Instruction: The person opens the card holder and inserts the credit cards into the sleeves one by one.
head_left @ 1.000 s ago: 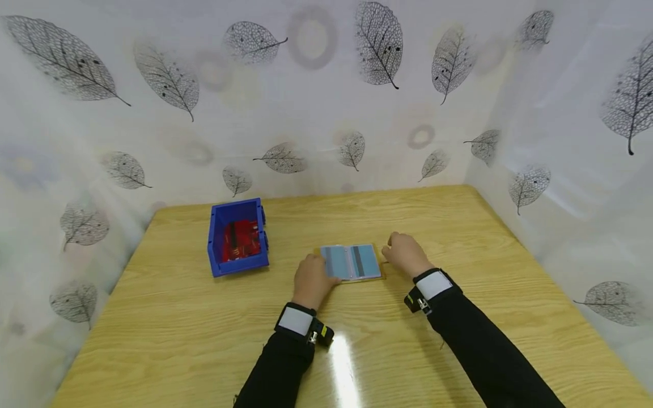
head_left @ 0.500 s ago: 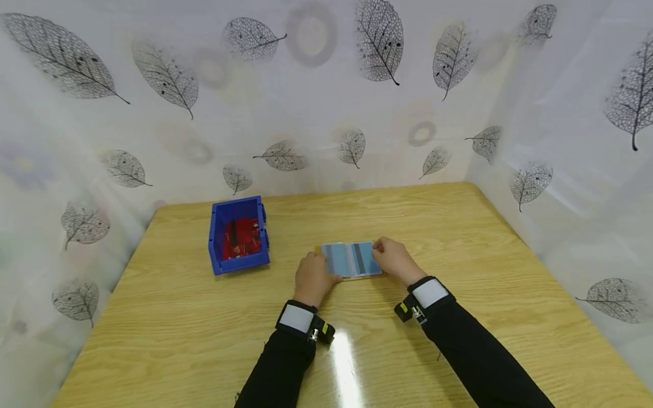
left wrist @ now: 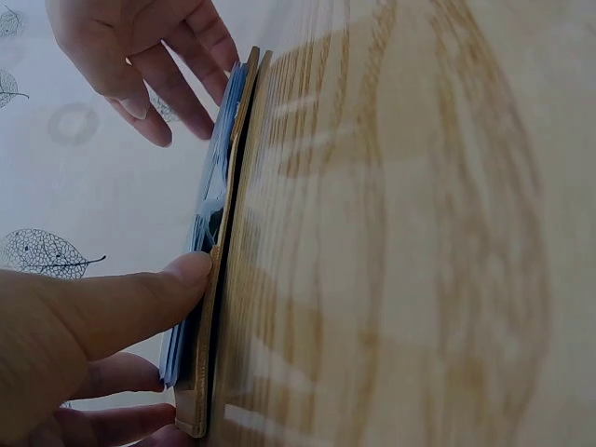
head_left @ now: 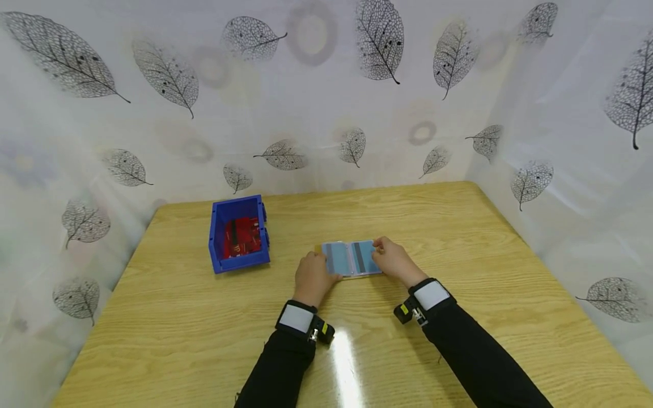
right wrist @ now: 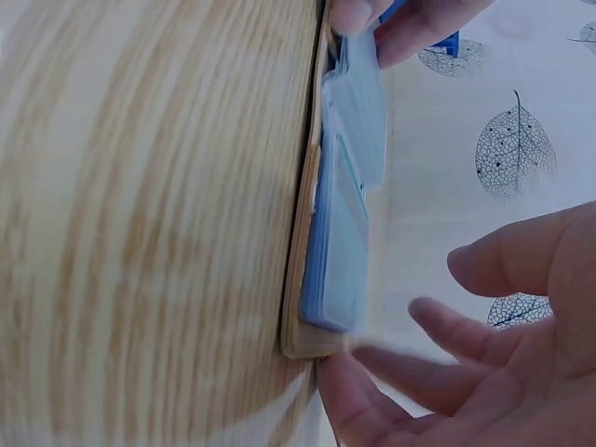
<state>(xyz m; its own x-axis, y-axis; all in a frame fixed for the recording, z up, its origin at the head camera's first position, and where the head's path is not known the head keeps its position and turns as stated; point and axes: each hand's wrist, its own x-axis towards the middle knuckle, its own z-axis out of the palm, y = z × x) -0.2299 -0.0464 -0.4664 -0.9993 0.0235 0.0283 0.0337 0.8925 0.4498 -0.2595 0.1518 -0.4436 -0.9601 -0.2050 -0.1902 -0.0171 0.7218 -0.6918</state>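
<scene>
A small tan-covered card holder (head_left: 339, 258) lies spread open on the table, its clear sleeves showing light blue cards with grey stripes. At its left end, my left hand (head_left: 311, 279) grips it. In the left wrist view, the left thumb (left wrist: 140, 298) presses the near edge while the other fingers reach round the left end, partly hidden. My right hand (head_left: 397, 263) is at the right end. In the right wrist view its fingertips (right wrist: 337, 377) are right at the cover's (right wrist: 296, 335) corner, with the thumb held apart from the sleeves.
A blue plastic bin (head_left: 240, 264) with red cards or packets (head_left: 244, 237) inside stands at the back left of the wooden table (head_left: 168, 317). Leaf-printed white curtain (head_left: 316, 113) hangs along the back and sides.
My right hand has moved left, from beside the card holder to its right end, and hardly moves over the last half second. The left hand stays in place on the card holder.
</scene>
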